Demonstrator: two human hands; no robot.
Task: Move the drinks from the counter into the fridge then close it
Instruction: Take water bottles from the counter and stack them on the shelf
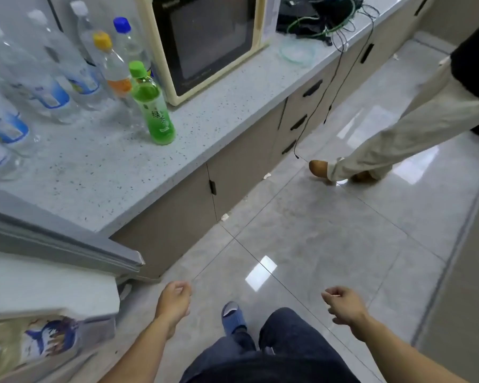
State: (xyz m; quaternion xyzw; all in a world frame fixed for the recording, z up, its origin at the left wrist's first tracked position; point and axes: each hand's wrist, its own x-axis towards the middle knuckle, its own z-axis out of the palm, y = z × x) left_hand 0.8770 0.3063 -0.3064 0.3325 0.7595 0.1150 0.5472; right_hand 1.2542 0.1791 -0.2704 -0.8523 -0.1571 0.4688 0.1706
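Observation:
A green tea bottle (152, 106) stands upright near the front of the speckled counter (100, 178). Behind it are an orange-capped bottle (114, 70), a blue-capped bottle (127, 45) and several clear water bottles (50, 78) with blue labels at the left. The fridge door (67, 244) stands open at the lower left, with a bottle (25, 344) lying in its door shelf. My left hand (174, 302) and my right hand (343, 305) hang low over the floor, fingers loosely curled, holding nothing.
A cream microwave (205, 42) sits on the counter behind the bottles, with tangled cables (329, 20) further right. Another person's legs (385, 139) cross the tiled floor at the right. Cabinet doors with black handles (296, 123) run below the counter.

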